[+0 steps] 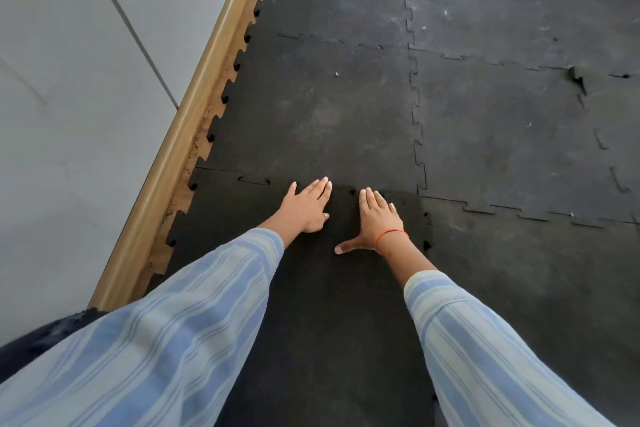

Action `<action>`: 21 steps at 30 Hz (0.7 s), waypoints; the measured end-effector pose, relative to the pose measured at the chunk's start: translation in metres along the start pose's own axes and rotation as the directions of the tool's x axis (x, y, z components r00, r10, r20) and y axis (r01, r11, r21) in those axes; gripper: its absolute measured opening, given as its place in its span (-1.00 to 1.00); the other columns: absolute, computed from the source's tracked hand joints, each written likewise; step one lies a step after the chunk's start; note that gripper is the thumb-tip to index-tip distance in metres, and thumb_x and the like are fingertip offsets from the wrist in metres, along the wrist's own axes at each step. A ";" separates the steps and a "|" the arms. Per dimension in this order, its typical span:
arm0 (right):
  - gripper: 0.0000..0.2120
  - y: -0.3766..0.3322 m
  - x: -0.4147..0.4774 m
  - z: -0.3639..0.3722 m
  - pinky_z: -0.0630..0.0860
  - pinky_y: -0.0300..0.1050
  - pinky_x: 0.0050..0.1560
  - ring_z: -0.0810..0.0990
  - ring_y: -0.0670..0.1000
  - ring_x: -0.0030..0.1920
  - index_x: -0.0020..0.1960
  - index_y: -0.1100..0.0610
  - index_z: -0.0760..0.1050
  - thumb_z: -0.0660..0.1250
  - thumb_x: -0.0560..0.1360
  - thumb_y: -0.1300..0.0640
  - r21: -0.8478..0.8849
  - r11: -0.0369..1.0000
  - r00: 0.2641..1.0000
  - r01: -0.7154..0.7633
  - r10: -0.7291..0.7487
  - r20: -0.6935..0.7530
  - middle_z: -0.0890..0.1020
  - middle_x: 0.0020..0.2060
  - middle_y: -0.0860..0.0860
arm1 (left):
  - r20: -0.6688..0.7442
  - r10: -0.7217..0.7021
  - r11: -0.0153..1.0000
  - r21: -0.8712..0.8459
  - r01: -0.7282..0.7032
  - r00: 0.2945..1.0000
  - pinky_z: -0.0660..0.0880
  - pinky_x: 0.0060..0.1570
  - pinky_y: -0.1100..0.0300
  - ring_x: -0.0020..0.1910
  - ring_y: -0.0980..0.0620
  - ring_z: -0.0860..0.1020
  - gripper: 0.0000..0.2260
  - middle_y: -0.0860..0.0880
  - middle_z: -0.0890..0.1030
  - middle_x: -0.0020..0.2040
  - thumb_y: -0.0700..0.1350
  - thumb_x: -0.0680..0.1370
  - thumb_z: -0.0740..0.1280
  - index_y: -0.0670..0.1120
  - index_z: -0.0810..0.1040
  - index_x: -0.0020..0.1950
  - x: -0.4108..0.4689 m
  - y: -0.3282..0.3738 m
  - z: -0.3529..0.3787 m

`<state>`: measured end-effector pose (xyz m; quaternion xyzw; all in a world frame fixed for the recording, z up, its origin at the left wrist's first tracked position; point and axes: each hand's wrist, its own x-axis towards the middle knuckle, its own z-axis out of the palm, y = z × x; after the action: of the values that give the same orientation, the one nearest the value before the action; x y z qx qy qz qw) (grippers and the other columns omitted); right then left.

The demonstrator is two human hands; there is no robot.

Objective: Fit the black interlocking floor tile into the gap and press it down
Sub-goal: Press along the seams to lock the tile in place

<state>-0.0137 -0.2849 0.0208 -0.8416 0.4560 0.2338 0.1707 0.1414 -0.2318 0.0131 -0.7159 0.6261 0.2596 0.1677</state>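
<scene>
Black tile (311,288) in the lower middle of the frame, darker than the dusty gray mats (485,114) around it. Left hand (308,206) and right hand (375,218) flat on its far edge, fingers (320,189) stretched out, gripping nothing. Bumpy teeth at the edges. Wooden strip (180,135) and wall at left; wide matted floor at right.

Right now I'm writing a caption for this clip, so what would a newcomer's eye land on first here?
Two bare hands pressed flat, side by side, on the black tile: the left hand and the right hand, which wears an orange wrist thread, both at the tile's far toothed edge. Next comes the wooden baseboard running diagonally along the left, and a lifted tile corner at far right.
</scene>
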 end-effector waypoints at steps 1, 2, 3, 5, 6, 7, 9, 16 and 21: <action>0.37 0.000 0.002 0.000 -0.08 0.12 0.55 -0.14 0.07 0.57 0.56 0.18 -0.27 0.50 0.13 -0.37 0.004 1.000 1.000 0.001 -0.001 0.000 -0.14 0.57 0.04 | 0.019 -0.012 1.000 0.018 0.012 1.000 -0.11 0.51 -0.16 0.58 0.03 -0.16 -0.38 -0.02 -0.25 0.59 0.03 0.68 0.05 -0.11 -0.24 0.58 0.002 0.001 -0.001; 0.39 -0.003 0.005 -0.002 -0.07 0.17 0.54 -0.12 0.10 0.57 0.56 0.15 -0.29 0.52 0.11 -0.35 0.007 1.000 1.000 0.008 -0.008 0.003 -0.14 0.57 0.03 | 0.036 -0.024 0.999 0.026 0.023 0.999 -0.11 0.51 -0.16 0.58 0.03 -0.17 -0.38 -0.01 -0.27 0.59 0.02 0.67 0.06 -0.10 -0.25 0.58 0.003 0.002 -0.001; 0.40 -0.006 0.008 -0.004 -0.06 0.22 0.53 -0.09 0.14 0.56 0.55 0.12 -0.31 0.54 0.10 -0.33 -0.002 1.000 1.000 0.023 -0.023 0.003 -0.15 0.57 0.01 | 0.044 -0.032 0.999 0.028 0.031 0.999 -0.12 0.51 -0.16 0.57 0.02 -0.18 -0.37 -0.01 -0.28 0.58 0.02 0.67 0.07 -0.10 -0.25 0.58 0.004 0.003 -0.001; 0.39 -0.012 0.014 -0.012 -0.03 0.34 0.48 -0.05 0.21 0.54 0.56 0.06 -0.30 0.56 0.09 -0.31 -0.049 0.997 0.998 0.057 -0.057 0.013 -0.16 0.57 -0.04 | 0.046 -0.035 0.999 0.015 0.034 0.998 -0.12 0.50 -0.17 0.57 0.01 -0.18 -0.36 -0.01 -0.29 0.58 0.02 0.67 0.09 -0.09 -0.25 0.58 0.006 0.004 -0.002; 0.38 -0.016 0.015 -0.016 -0.02 0.38 0.46 -0.04 0.23 0.54 0.56 0.05 -0.27 0.57 0.09 -0.30 -0.062 0.996 0.998 0.059 -0.058 0.027 -0.16 0.57 -0.06 | 0.049 -0.032 0.999 0.007 0.031 0.998 -0.11 0.50 -0.17 0.57 0.02 -0.18 -0.36 -0.01 -0.29 0.58 0.02 0.67 0.09 -0.09 -0.24 0.58 0.006 0.003 -0.002; 0.36 -0.017 0.015 -0.017 0.00 0.40 0.45 -0.03 0.23 0.54 0.57 0.05 -0.24 0.57 0.09 -0.29 -0.057 0.997 0.998 0.052 -0.050 0.036 -0.14 0.57 -0.07 | 0.048 -0.029 1.000 0.002 0.029 0.998 -0.11 0.50 -0.18 0.57 0.02 -0.18 -0.36 -0.01 -0.29 0.58 0.02 0.67 0.09 -0.09 -0.24 0.58 0.005 0.002 -0.003; 0.34 -0.018 0.015 -0.013 0.00 0.39 0.46 -0.04 0.21 0.54 0.57 0.08 -0.23 0.57 0.13 -0.25 -0.017 0.999 0.999 0.036 -0.035 0.025 -0.13 0.57 -0.04 | 0.035 -0.019 1.000 -0.003 0.019 0.999 -0.09 0.50 -0.18 0.58 0.02 -0.17 -0.36 -0.01 -0.29 0.58 0.02 0.67 0.10 -0.10 -0.24 0.58 0.003 0.001 -0.001; 0.27 -0.002 0.005 0.010 -0.11 0.31 0.48 -0.25 0.09 0.55 0.55 0.09 -0.32 0.42 0.22 -0.40 0.003 1.000 0.999 0.013 -0.013 -0.029 -0.27 0.55 0.02 | 0.058 0.016 0.994 -0.112 -0.010 0.998 -0.11 0.49 -0.19 0.56 0.01 -0.25 -0.36 0.00 -0.36 0.56 0.05 0.67 0.04 -0.08 -0.31 0.56 0.002 -0.002 0.007; 0.29 0.002 0.010 0.010 -0.09 0.36 0.46 -0.18 0.11 0.56 0.55 0.01 -0.33 0.41 0.17 -0.44 -0.019 0.999 0.998 0.035 -0.036 -0.046 -0.20 0.57 0.02 | 0.072 0.026 0.993 -0.114 -0.018 0.997 -0.14 0.47 -0.21 0.55 0.01 -0.28 -0.35 0.01 -0.38 0.55 0.06 0.67 0.04 -0.07 -0.33 0.56 0.005 -0.003 0.010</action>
<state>-0.0130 -0.2877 0.0068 -0.8562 0.4428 0.2152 0.1564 0.1431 -0.2297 0.0018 -0.7073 0.6117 0.3225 0.1469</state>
